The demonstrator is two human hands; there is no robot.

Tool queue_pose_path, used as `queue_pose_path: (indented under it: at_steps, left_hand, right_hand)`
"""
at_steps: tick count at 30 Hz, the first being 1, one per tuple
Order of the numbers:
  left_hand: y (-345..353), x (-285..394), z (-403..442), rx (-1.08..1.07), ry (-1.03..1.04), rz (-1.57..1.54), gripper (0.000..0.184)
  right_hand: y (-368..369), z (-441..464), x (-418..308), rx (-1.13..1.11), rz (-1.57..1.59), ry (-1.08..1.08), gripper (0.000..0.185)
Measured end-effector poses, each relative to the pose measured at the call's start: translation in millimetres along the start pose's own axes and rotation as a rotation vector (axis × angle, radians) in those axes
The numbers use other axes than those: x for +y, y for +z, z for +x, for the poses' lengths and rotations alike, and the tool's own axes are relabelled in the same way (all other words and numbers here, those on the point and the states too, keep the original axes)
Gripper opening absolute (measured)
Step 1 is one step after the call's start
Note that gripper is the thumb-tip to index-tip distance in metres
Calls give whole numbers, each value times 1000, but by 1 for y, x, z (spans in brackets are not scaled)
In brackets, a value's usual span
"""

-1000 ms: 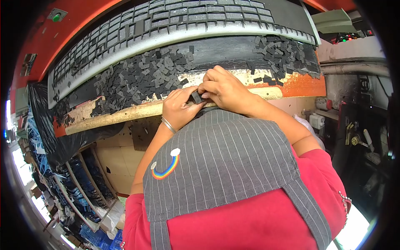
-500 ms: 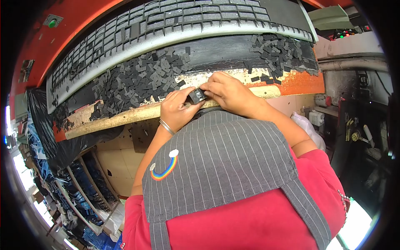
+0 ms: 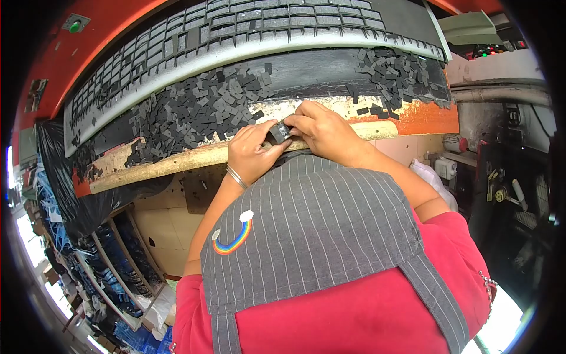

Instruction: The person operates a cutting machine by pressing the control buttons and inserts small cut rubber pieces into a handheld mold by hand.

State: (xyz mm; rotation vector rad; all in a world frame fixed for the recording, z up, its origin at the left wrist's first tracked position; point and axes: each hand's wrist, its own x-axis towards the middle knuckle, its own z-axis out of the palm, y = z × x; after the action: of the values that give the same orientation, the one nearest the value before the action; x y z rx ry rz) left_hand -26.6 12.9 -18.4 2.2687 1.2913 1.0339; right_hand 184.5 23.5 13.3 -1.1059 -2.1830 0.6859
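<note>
Close to my body, my left hand point(image 3: 252, 151) grips a small block of dark rectangular pieces point(image 3: 277, 134) between thumb and fingers. It looks like a stack of the flat black pieces, with a shiny top face. At the block's right side my right hand point(image 3: 323, 133) is closed in a pinch, fingertips touching its upper corner; what lies between those fingertips is too small to make out. Both hands are over the pale wooden edge strip point(image 3: 177, 162) of the bench. Just beyond them lies a heap of loose flat black pieces point(image 3: 227, 97).
A second pile of black pieces point(image 3: 392, 76) is at the right. Behind runs a black lattice sheet point(image 3: 265, 20) along a light grey bar point(image 3: 247, 50). A black plastic bag point(image 3: 76, 183) hangs at the left, and pipes point(image 3: 501, 94) run along the right.
The right fingertips have shifted slightly on the upper corner of the block. The left hand keeps its grip, and the piles look the same.
</note>
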Motion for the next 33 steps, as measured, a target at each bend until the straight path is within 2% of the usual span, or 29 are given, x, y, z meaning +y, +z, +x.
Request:
queue_pose_path:
  at_steps: [10, 13, 17, 18, 20, 21, 22, 24, 26, 29, 32, 33]
  left_hand:
    - [-2, 1, 1, -30, -35, -31, 45]
    - [-5, 2, 1, -53, -58, -8, 44]
    - [-8, 2, -2, -7, -61, -9, 45]
    - [-11, 1, -3, 17, -60, -5, 45]
    - [-19, -1, -7, 60, -75, 29, 46]
    - [-26, -4, -9, 78, -91, 59, 46]
    - [-32, -7, -12, 97, -109, 89, 46]
    - [-42, -17, -22, 122, -105, 143, 48]
    - [-50, -26, -31, 154, -68, 203, 49]
    - [-53, -28, -40, 181, -115, 210, 47]
    - [-53, -34, -39, 225, -89, 213, 45]
    - [-52, -34, -39, 235, -90, 210, 45]
  right_hand:
    - [-7, 11, 4, -73, 277, 135, 7]
    - [-12, 8, 20, 103, 218, 111, 8]
    - [-51, 10, 57, 408, -144, 262, 11]
    - [-57, 7, 81, 464, -344, 183, 24]
    - [-61, 15, 69, 473, -578, 331, 43]
    - [-59, 19, 70, 416, -531, 281, 55]
    - [-46, 24, 69, 379, -370, 193, 51]
    - [-17, 36, 42, 85, 68, 187, 48]
    - [12, 48, 14, -115, 215, 87, 47]
    - [46, 66, -4, -238, 284, -42, 46]
    - [59, 80, 7, -332, 310, -86, 40]
    - [60, 80, 9, -332, 344, -31, 33]
